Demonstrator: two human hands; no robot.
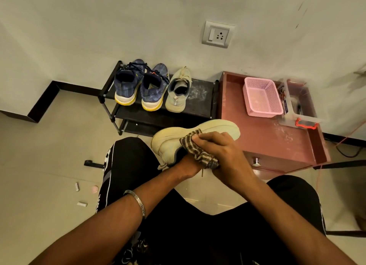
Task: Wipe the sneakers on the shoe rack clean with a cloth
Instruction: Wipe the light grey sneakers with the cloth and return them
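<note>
A beige sneaker (198, 132) lies on its side above my lap, its sole turned up and away. My left hand (185, 168) goes into the shoe's opening, its fingers hidden inside. My right hand (219, 147) grips a brown striped cloth (195, 145) and presses it against the sneaker's side. On the top shelf of the black shoe rack (200, 90) stand two blue sneakers with yellow soles (138, 86) and the matching beige sneaker (178, 92).
A reddish low cabinet (277, 141) stands right of the rack, with a pink basket (261, 96) and a clear plastic box (301, 106) on top. A wall socket (217, 34) is above. Small scraps (82, 204) lie on the tiled floor at left.
</note>
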